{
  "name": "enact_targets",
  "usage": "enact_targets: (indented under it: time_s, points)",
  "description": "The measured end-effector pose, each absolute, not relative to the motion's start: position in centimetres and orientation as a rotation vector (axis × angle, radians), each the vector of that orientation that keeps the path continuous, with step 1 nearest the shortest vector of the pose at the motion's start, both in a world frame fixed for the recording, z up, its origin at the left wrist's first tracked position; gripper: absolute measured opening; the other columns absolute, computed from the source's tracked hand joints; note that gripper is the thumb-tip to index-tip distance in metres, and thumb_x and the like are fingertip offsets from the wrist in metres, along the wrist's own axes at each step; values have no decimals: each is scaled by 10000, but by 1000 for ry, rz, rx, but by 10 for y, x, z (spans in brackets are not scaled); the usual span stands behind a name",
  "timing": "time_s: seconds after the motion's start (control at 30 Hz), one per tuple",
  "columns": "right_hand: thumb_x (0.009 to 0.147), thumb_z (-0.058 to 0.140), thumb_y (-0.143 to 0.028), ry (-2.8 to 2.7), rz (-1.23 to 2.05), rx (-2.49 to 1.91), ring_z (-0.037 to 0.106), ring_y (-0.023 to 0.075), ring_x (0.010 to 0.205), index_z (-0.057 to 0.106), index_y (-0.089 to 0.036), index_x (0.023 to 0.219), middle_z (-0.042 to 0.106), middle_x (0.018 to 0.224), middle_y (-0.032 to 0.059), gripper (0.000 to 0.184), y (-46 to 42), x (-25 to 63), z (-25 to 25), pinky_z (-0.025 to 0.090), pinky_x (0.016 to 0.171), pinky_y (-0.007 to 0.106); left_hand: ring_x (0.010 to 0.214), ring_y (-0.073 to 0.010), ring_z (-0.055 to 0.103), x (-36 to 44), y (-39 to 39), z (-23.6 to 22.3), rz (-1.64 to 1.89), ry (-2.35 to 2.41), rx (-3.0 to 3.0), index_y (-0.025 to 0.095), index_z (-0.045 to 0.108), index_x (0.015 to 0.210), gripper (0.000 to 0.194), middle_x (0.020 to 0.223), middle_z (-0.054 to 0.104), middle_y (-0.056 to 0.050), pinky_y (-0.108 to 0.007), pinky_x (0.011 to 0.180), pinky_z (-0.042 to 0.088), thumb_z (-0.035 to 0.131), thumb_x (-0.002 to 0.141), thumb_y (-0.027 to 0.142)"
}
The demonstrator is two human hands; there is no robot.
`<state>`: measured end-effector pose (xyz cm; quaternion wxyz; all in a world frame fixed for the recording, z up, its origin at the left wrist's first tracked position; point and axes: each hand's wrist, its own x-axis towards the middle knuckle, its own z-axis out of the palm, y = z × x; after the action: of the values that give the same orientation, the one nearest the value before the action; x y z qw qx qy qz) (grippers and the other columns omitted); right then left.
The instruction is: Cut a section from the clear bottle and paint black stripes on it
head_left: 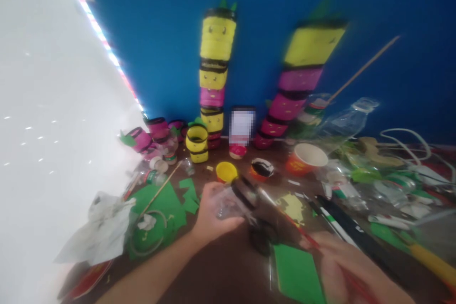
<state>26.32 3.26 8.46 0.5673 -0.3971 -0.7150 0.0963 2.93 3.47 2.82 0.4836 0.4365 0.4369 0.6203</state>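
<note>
My left hand (212, 221) is closed round a clear plastic bottle piece (228, 203) that lies tilted, its rim dark with black paint. A thin red paintbrush (309, 238) is gripped in my right hand (345, 266), its tip pointing toward the bottle piece; motion blurs whether they touch. Just behind the left hand stands a small container of yellow paint (226, 172). To its right sits a container of black paint (262, 169). A green foam sheet (298, 273) lies between my forearms, near the front.
Two tall stacks of painted rings, one upright (215, 38) and one leaning in view (292, 80), stand by the blue wall. A paper cup (307, 157), clear bottles (347, 118) and a black cutter (351, 223) crowd the right. Green scraps (156, 204) and crumpled tissue (103, 223) lie left.
</note>
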Motion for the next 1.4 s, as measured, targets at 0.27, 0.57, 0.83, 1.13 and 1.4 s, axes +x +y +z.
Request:
enact_targets:
  time_s: [0.27,0.57,0.83,1.13,1.4]
  points:
    - [816,565,-209,-1765,239,-1009,677,153,586,627,-203,898,703,734,30,103,42,248,118,587,557,251,840,-198,598,26,38,30,1584,1133,1002,241,394,1069,663,1023,540,-38,-343,754,508,786,576,448]
    - [799,557,-136,-2097,-31,-784,699,132,735,602,-193,992,717,858,28,206,38,248,90,581,712,200,612,-106,532,23,44,30,1647,1075,724,247,418,983,491,796,558,34,-234,589,451,693,662,498]
    - [800,580,-108,-2126,-118,-783,692,142,843,567,-166,1093,715,943,53,299,26,246,54,557,828,236,576,-107,534,22,44,26,1665,1170,696,221,503,974,351,735,586,26,-192,502,451,659,724,413]
    - [790,593,-56,-2108,-90,-711,672,163,906,614,-102,1030,699,974,94,246,25,239,49,535,867,256,581,-114,544,22,42,19,1665,1117,739,207,526,953,377,762,593,4,-207,503,469,565,787,544]
    - [820,566,-80,-2148,-73,-686,657,167,932,610,-93,1017,687,966,115,203,28,237,50,529,858,259,579,-101,526,23,40,26,1665,1082,759,211,528,947,378,780,593,9,-205,530,461,546,799,559]
